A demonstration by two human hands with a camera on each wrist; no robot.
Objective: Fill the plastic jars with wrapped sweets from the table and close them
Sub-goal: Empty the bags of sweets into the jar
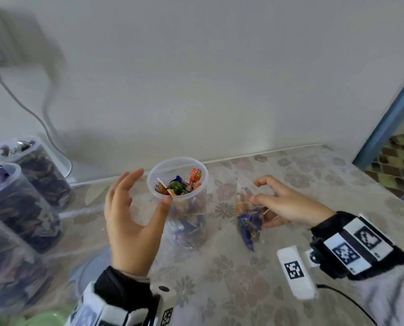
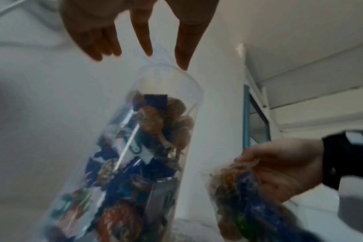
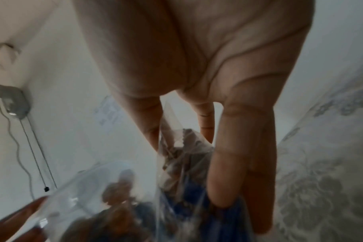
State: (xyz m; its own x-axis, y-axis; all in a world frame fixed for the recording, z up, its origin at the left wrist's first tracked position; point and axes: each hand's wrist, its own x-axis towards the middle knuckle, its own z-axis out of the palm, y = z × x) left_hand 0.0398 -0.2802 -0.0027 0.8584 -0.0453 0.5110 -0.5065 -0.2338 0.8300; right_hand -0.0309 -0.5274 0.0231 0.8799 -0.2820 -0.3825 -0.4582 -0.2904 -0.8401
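On the flowered counter, an open jar is being topped up from a bag of sweets.

Biggest first: three packed jars stand at the left edge, well apart from the open jar in the middle, which is upright and roughly two-thirds full of lollipops. The left hand is spread and relaxed beside the jar, with only its thumb tip touching the near rim. The right hand pinches a small clear bag of sweets just right of the jar. To do this step well, I judge the left hand should steady the jar wall firmly, while the right lifts the bag mouth over the rim and tips slowly, so sticks do not catch or spill. No lid for this jar is clearly in view.
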